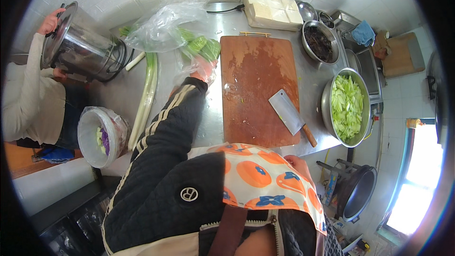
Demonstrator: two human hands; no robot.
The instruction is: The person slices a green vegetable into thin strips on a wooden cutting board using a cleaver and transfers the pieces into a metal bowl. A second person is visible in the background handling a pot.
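My left hand (pixel 204 69) reaches to the plastic bag of leafy green vegetables (pixel 204 47), at the left edge of the wooden cutting board (pixel 259 78); clear plastic partly covers the fingers, so the grip is hard to make out. My right hand (pixel 296 163) is low beside the apron, mostly hidden by it, below the board's front edge. A cleaver (pixel 287 112) with a wooden handle lies on the board's lower right. Long leeks (pixel 145 103) lie to the left. A steel bowl of sliced pale green vegetable (pixel 347 108) stands to the right.
A co-worker's hand (pixel 51 21) touches the lid of a large steel pot (pixel 89 46) at left. A lined bucket (pixel 94 145) holds scraps. Behind the board stand bagged tofu-like blocks (pixel 273 12) and a bowl of dark food (pixel 320 42); a sink (pixel 368 67) is at right.
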